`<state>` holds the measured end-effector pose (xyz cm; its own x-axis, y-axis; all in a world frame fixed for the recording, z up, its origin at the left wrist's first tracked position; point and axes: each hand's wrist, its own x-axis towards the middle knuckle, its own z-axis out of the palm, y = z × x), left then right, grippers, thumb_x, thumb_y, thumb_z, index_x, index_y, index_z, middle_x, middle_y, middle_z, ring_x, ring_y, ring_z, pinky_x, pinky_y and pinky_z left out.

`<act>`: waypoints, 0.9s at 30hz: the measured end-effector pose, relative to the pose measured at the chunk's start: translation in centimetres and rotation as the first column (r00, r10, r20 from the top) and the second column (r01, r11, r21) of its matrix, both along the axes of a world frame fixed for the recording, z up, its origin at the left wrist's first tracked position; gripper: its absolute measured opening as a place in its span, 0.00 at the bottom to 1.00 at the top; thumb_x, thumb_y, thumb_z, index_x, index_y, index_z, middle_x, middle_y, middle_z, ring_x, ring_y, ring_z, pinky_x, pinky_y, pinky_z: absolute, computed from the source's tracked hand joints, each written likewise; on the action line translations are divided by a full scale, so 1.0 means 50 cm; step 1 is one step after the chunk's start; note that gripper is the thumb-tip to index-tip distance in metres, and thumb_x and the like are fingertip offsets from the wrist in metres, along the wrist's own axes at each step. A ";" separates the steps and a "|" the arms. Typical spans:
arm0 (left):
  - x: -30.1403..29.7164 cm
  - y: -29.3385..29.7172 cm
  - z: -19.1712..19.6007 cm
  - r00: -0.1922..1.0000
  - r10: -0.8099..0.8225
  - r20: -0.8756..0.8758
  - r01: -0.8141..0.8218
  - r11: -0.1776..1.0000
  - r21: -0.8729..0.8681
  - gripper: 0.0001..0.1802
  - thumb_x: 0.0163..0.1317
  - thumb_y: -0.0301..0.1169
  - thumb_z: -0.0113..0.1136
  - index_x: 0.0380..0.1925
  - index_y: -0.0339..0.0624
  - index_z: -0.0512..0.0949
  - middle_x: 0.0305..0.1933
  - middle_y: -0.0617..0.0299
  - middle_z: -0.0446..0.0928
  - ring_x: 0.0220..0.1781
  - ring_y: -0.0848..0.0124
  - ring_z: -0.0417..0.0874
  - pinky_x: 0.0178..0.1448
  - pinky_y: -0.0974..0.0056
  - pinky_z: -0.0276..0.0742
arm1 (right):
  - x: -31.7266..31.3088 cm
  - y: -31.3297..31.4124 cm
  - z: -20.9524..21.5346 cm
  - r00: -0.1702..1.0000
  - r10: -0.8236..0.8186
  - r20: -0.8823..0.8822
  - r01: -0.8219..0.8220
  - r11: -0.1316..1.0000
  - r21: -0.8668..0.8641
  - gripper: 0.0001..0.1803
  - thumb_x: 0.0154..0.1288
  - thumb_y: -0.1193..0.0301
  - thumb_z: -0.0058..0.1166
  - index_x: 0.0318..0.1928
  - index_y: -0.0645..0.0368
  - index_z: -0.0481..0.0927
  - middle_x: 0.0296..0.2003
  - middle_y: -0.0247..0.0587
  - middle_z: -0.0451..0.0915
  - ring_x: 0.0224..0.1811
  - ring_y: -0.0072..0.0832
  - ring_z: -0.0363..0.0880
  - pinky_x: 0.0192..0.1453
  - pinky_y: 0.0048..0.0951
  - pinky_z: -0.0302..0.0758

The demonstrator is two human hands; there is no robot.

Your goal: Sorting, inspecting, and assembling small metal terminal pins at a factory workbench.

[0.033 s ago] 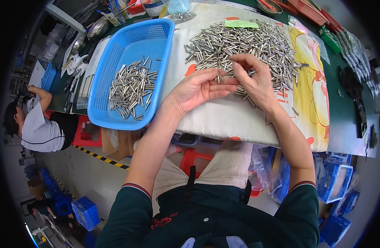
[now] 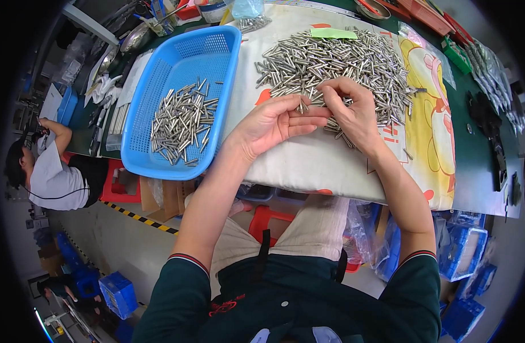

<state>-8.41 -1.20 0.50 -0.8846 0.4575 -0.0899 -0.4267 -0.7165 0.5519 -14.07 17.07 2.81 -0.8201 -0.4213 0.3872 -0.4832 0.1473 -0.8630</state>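
Observation:
My left hand is turned partly palm up over the near edge of the pile, its thumb and fingers closed on a few small metal pins. Close by on the right, my right hand has its thumb and forefinger bent toward each other; whatever lies between them is too small to make out. Beyond both hands spreads a big heap of pointed silvery metal pins on a printed cloth. To the left, a blue plastic basket holds a smaller heap of similar pins.
A pale green paper slip lies on the heap's far side. Bagged metal parts rest behind the basket. A green box and a black tool-like object are at right. Another person sits at far left.
My right thumb and forefinger have shifted very slightly. My left hand and the pins in it look the same.

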 end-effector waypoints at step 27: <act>0.013 0.014 0.030 0.997 0.059 -0.054 -0.073 0.949 -0.306 0.12 0.67 0.36 0.50 0.42 0.39 0.73 0.34 0.59 0.77 0.25 0.82 0.71 0.25 0.78 0.67 | 0.011 -0.003 -0.001 0.992 0.126 0.000 -0.126 0.991 -0.049 0.08 0.61 0.72 0.54 0.33 0.65 0.81 0.24 0.35 0.76 0.25 0.17 0.71 0.28 0.21 0.67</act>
<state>-7.78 -0.51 1.98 -0.9180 0.3545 -0.1778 -0.3551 -0.5349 0.7667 -13.51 16.92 2.76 -0.7629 -0.5017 0.4077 -0.4926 0.0427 -0.8692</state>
